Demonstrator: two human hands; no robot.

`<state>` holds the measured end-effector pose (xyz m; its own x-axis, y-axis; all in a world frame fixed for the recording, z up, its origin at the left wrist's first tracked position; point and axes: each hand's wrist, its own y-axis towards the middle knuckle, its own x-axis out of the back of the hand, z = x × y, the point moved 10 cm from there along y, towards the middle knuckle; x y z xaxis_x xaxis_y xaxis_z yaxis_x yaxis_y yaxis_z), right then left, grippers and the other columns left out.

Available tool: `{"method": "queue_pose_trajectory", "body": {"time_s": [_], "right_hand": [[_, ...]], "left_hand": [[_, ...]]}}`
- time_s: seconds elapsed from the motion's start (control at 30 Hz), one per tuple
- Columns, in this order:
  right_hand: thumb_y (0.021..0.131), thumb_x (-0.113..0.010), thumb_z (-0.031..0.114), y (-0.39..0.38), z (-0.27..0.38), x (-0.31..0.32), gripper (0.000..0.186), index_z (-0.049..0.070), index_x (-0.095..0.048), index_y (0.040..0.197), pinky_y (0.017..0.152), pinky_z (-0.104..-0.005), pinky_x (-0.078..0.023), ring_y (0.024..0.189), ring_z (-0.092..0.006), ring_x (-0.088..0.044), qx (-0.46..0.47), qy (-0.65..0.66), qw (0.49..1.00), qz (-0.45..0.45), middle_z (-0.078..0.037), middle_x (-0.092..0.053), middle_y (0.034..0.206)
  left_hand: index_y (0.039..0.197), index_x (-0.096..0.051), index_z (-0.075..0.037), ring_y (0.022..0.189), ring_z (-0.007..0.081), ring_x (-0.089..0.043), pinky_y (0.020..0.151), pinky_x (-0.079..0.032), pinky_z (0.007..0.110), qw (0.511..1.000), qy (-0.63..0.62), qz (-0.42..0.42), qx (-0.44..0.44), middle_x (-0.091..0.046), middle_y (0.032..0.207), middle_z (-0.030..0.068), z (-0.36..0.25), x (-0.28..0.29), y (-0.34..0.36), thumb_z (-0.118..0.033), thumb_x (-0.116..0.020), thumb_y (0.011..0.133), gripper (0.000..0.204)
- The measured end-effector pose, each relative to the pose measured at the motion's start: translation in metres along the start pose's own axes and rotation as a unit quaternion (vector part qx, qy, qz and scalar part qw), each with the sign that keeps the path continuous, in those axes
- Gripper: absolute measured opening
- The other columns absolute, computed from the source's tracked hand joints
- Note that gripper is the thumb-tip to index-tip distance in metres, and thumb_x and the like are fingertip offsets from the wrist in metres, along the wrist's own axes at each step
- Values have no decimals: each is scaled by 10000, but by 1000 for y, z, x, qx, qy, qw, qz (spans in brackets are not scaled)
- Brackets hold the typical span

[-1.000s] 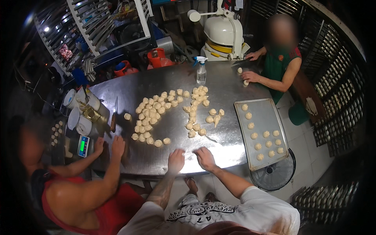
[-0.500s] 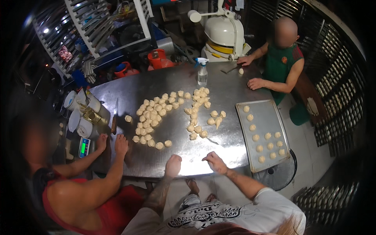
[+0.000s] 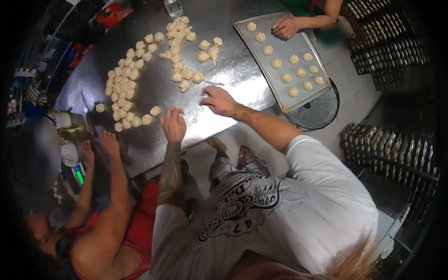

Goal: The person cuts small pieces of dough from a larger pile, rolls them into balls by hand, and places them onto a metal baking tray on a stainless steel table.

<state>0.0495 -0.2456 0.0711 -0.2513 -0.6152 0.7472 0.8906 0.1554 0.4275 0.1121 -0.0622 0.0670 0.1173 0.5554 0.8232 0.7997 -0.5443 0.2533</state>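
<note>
Pale dough balls (image 3: pixel 122 100) lie on the shiny bench (image 3: pixel 233 70), just past your hands. Your left hand (image 3: pixel 173 124) and right hand (image 3: pixel 218 100) are open, grip released, holding nothing.

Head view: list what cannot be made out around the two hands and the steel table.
- Left hand: palm faces down on the steel table, so anything under it is hidden.
- Right hand: fingers blurred; grip cannot be told.
- Clear spray bottle: top cut off by the upper edge.
- Small digital scale: display too small to read.
- Grey baking tray: a co-worker's hand hides part of the far corner.
</note>
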Motion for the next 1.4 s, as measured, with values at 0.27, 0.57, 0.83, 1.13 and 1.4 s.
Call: {"method": "queue_pose_trajectory", "body": {"time_s": [0.27, 0.57, 0.83, 1.13, 1.4], "right_hand": [[897, -725, -8, -51, 2, -7, 262, 156, -755, 1100, 922, -431, -579, 1020, -296, -657, -112, 155, 981, 16, -83, -604, 1079], [930, -687, 59, -34, 12, -14, 227, 153, -735, 1132, 881, -419, -574, 1043, -310, -670, -132, 85, 986, -50, -90, -626, 1090], [893, -712, 62, 16, 20, -9, 232, 133, -748, 1111, 849, -433, -588, 1007, -327, -683, -64, -1, 998, -27, -98, -657, 1102], [887, -735, 18, 2, 8, -5, 212, 139, -761, 1058, 822, -446, -594, 968, -314, -680, -25, -39, 999, 26, -80, -653, 1082], [880, -745, 44, -43, -3, -5, 267, 149, -755, 1125, 834, -462, -594, 990, -334, -681, -122, 48, 990, 55, -95, -660, 1086]], "left_hand": [[973, -688, -61, 937, 400, -682, 865, -546, 487, 991, -114, -70, -6, -689, 1027, 160, 22, 6, -60, -16, -568, 876, 161], [967, -700, -60, 924, 358, -702, 814, -556, 479, 997, -27, -70, -8, -697, 1033, 144, -3, -5, -31, -38, -561, 874, 168], [1004, -723, -88, 953, 334, -689, 857, -515, 472, 993, 8, -106, -50, -714, 1055, 90, -7, 9, -1, -56, -666, 857, 161], [956, -726, -114, 910, 309, -690, 814, -529, 461, 997, -42, -57, -8, -693, 1050, 50, 14, 9, -9, -12, -671, 854, 154], [957, -737, -120, 866, 314, -688, 788, -527, 455, 999, -44, 7, -22, -704, 1024, 61, 25, -10, -43, -47, -692, 863, 127]]}}
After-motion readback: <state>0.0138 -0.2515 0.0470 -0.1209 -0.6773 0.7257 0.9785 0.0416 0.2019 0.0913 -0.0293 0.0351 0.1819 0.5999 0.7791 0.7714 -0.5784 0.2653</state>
